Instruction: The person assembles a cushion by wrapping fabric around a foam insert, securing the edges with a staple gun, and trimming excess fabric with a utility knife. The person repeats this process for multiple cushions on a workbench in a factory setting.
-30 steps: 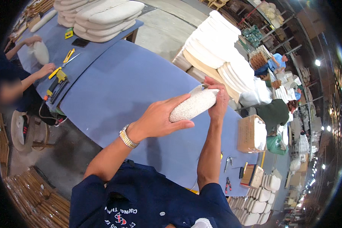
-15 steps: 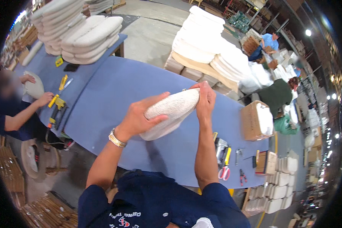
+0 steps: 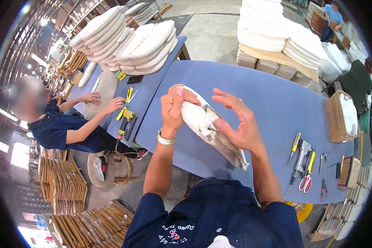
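Observation:
A whitish fabric-covered seat pad point(image 3: 196, 118) is tilted on edge above the blue table, its loose fabric edge and a fold showing on the side turned to me. My left hand point(image 3: 174, 108), with a metal watch at the wrist, is closed round the pad's upper left edge. At the pad's other side my right hand point(image 3: 242, 122) has its fingers spread apart, the thumb lying against the fabric fold. Below the hands, the far tip of the pad points toward my body on the right.
Blue table point(image 3: 235, 80) carries a staple gun point(image 3: 302, 153), red-handled scissors point(image 3: 305, 183), a yellow screwdriver point(image 3: 294, 147) and a cardboard box point(image 3: 339, 118) on the right. Leftward, a co-worker point(image 3: 62, 128) handles another pad point(image 3: 101, 93) beside stacked pads point(image 3: 149, 45) and a second staple gun point(image 3: 127, 123).
The pad has turned so its long side slants down to the right. My right hand has come off its end and spread its fingers. The view has swung left; the co-worker's pad now lies on the table.

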The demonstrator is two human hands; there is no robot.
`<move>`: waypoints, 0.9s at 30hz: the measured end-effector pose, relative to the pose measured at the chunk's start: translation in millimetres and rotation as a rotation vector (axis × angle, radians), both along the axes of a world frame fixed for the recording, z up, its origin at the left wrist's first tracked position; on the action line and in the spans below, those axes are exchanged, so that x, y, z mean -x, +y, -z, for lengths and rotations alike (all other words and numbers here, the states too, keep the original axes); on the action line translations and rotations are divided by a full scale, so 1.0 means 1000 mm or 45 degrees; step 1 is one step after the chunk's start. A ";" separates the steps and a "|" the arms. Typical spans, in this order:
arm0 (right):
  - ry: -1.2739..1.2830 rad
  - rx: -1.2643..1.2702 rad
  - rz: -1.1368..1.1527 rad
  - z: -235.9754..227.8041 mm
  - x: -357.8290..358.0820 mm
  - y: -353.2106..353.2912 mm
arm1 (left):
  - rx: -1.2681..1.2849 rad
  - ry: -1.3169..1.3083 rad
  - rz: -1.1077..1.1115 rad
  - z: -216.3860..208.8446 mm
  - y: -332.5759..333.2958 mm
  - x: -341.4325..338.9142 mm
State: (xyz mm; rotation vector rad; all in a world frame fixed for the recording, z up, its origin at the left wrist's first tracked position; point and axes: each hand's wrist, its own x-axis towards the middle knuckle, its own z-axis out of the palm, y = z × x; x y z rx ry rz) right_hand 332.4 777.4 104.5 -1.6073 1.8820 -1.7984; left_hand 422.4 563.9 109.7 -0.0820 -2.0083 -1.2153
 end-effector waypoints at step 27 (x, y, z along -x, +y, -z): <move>0.271 0.117 0.134 -0.006 -0.019 0.002 | -0.251 -0.068 0.294 -0.008 0.000 0.034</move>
